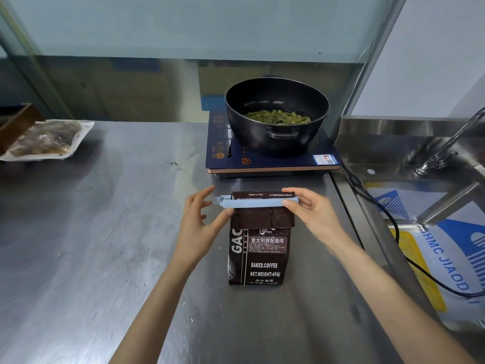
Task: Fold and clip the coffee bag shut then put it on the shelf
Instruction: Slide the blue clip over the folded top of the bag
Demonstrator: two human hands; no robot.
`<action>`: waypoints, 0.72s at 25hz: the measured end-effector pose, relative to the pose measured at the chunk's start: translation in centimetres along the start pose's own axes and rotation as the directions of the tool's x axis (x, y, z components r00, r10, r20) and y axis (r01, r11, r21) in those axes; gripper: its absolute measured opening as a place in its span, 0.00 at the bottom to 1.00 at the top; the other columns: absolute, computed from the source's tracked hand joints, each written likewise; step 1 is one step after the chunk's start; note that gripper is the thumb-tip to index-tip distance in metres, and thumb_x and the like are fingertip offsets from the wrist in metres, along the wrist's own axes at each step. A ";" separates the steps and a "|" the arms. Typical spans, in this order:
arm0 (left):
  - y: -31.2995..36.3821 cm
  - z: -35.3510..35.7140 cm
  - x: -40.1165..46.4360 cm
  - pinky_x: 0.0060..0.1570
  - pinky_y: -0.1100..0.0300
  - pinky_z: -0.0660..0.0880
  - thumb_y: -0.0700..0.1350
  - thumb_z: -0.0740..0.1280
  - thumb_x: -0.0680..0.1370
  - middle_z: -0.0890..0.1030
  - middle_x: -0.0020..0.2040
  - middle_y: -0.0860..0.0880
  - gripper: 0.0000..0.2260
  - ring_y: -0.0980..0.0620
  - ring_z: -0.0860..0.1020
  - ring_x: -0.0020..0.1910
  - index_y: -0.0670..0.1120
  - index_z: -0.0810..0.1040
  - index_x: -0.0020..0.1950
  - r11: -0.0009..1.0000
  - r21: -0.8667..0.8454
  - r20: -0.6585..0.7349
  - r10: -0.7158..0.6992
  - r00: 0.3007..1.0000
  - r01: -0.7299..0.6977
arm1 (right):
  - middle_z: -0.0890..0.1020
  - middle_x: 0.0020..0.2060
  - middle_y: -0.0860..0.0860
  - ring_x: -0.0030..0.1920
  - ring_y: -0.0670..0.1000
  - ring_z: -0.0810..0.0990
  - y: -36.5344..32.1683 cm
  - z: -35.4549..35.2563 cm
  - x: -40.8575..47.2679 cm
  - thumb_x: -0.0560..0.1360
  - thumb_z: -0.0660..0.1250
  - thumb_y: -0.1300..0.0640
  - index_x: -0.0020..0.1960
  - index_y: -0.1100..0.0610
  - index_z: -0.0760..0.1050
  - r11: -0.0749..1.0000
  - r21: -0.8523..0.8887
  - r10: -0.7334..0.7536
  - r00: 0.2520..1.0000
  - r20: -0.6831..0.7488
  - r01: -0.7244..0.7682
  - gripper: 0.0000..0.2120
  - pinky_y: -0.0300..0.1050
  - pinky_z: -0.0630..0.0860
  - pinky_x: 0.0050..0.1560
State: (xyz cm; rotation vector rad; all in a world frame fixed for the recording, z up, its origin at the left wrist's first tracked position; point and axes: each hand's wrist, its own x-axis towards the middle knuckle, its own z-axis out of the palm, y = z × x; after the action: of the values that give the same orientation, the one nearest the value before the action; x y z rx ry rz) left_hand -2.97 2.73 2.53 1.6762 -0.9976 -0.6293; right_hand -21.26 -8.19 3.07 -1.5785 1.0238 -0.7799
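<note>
Your coffee bag [258,258] reads "BAKED.COFFEE", "NET.WEIGHT:454g" and "意大利拼配咖啡", with "GAC" cut off at its side; its folded top shows "Ling Yu Coffee" upside down. The white sack [451,261] on your right reads "SHMC JIAOD"

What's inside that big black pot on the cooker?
In the black pot lie green vegetable pieces. Its near wall hides the front of the bottom, so anything there cannot be seen.

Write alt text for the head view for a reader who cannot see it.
The right hand pinches one end of a pale blue clip across the folded top of a dark coffee bag on a steel counter; the left hand touches the clip with its thumb. Behind, a black pot sits on an induction cooker.
</note>
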 end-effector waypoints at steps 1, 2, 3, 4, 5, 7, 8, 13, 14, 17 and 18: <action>0.0 0.1 0.1 0.54 0.62 0.68 0.47 0.67 0.72 0.68 0.58 0.56 0.23 0.57 0.71 0.56 0.49 0.66 0.66 0.998 -0.023 0.015 -0.050 0.999 0.051 | 0.80 0.45 0.48 0.40 0.30 0.78 0.0 0.0 0.0 0.71 0.67 0.62 0.52 0.52 0.76 1.000 0.006 0.003 1.000 0.000 -0.003 0.11 0.24 0.74 0.42; 0.1 0.2 0.2 0.55 0.61 0.67 0.47 0.67 0.72 0.70 0.59 0.54 0.24 0.56 0.71 0.58 0.47 0.65 0.66 0.994 -0.049 0.033 -0.094 0.995 0.095 | 0.80 0.45 0.48 0.40 0.31 0.79 0.1 0.0 -0.1 0.71 0.67 0.62 0.51 0.51 0.76 1.000 0.011 0.003 1.000 0.000 -0.003 0.11 0.24 0.74 0.42; 0.1 0.2 0.2 0.55 0.62 0.67 0.47 0.66 0.73 0.72 0.58 0.53 0.23 0.56 0.71 0.58 0.46 0.66 0.66 0.989 -0.074 0.053 -0.124 0.991 0.128 | 0.80 0.45 0.48 0.40 0.31 0.79 0.1 0.1 -0.1 0.71 0.66 0.62 0.51 0.52 0.76 1.000 0.014 0.003 1.000 -0.001 -0.003 0.11 0.24 0.74 0.42; 0.3 0.3 0.1 0.53 0.66 0.68 0.47 0.66 0.73 0.74 0.56 0.53 0.21 0.57 0.73 0.56 0.45 0.67 0.65 0.984 -0.103 0.072 -0.136 0.988 0.143 | 0.80 0.44 0.48 0.40 0.31 0.79 0.1 0.1 -0.2 0.71 0.66 0.63 0.51 0.52 0.76 1.000 0.018 0.000 1.000 0.001 0.000 0.11 0.24 0.74 0.41; 0.4 0.4 0.1 0.49 0.71 0.70 0.46 0.65 0.73 0.77 0.53 0.55 0.19 0.61 0.76 0.52 0.45 0.70 0.63 0.980 -0.137 0.088 -0.132 0.987 0.143 | 0.80 0.44 0.47 0.40 0.31 0.79 0.1 0.1 -0.2 0.72 0.66 0.63 0.52 0.53 0.76 1.000 0.022 -0.002 1.000 0.003 0.002 0.10 0.24 0.74 0.41; 0.6 0.4 0.1 0.40 0.80 0.70 0.45 0.65 0.74 0.78 0.46 0.58 0.13 0.70 0.77 0.42 0.46 0.73 0.58 0.975 -0.184 0.092 -0.105 0.990 0.120 | 0.80 0.43 0.46 0.40 0.31 0.79 0.1 0.1 -0.2 0.72 0.66 0.63 0.52 0.53 0.76 1.000 0.031 -0.005 1.000 0.004 0.005 0.10 0.24 0.74 0.40; 0.6 0.4 0.2 0.37 0.82 0.69 0.44 0.65 0.74 0.77 0.44 0.58 0.11 0.72 0.76 0.40 0.47 0.74 0.56 0.975 -0.193 0.085 -0.097 0.992 0.112 | 0.80 0.44 0.46 0.40 0.31 0.79 0.2 0.1 -0.3 0.72 0.66 0.62 0.52 0.53 0.76 0.999 0.032 -0.007 1.000 0.001 0.007 0.10 0.24 0.74 0.40; 0.2 0.4 0.3 0.38 0.80 0.72 0.45 0.65 0.74 0.78 0.48 0.54 0.08 0.56 0.77 0.49 0.49 0.74 0.52 0.969 -0.220 0.064 -0.101 0.993 0.113 | 0.80 0.44 0.46 0.41 0.33 0.79 0.0 0.1 -0.4 0.72 0.66 0.62 0.52 0.53 0.76 1.000 0.024 -0.015 1.000 0.008 0.015 0.10 0.24 0.74 0.40; 0.1 0.4 0.3 0.39 0.79 0.72 0.45 0.65 0.73 0.78 0.49 0.53 0.08 0.56 0.77 0.48 0.49 0.73 0.52 0.968 -0.226 0.062 -0.098 0.993 0.109 | 0.80 0.45 0.46 0.43 0.35 0.79 0.0 0.0 -0.4 0.72 0.66 0.62 0.53 0.53 0.76 1.000 0.010 -0.014 1.000 0.008 0.014 0.11 0.24 0.75 0.42; 0.0 0.4 0.3 0.37 0.79 0.72 0.45 0.65 0.73 0.77 0.47 0.55 0.07 0.60 0.76 0.45 0.49 0.73 0.51 0.966 -0.239 0.055 -0.084 0.995 0.095 | 0.79 0.50 0.46 0.52 0.42 0.76 -0.3 -0.1 -0.3 0.72 0.66 0.58 0.57 0.52 0.74 0.986 -0.158 -0.050 0.999 0.002 0.049 0.14 0.30 0.74 0.54; -0.1 0.4 0.4 0.37 0.79 0.71 0.45 0.65 0.73 0.77 0.46 0.55 0.07 0.60 0.76 0.45 0.49 0.73 0.51 0.967 -0.238 0.054 -0.081 0.995 0.091 | 0.78 0.52 0.45 0.55 0.42 0.75 -0.6 -0.1 -0.2 0.72 0.66 0.56 0.59 0.51 0.73 0.969 -0.233 -0.088 0.996 0.001 0.085 0.15 0.32 0.71 0.57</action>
State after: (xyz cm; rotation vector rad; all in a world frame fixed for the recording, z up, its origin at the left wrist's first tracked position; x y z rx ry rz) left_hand -3.07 2.20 2.37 1.5024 -0.8464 -0.8149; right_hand -21.35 -7.98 3.71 -1.8322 1.0902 -0.7470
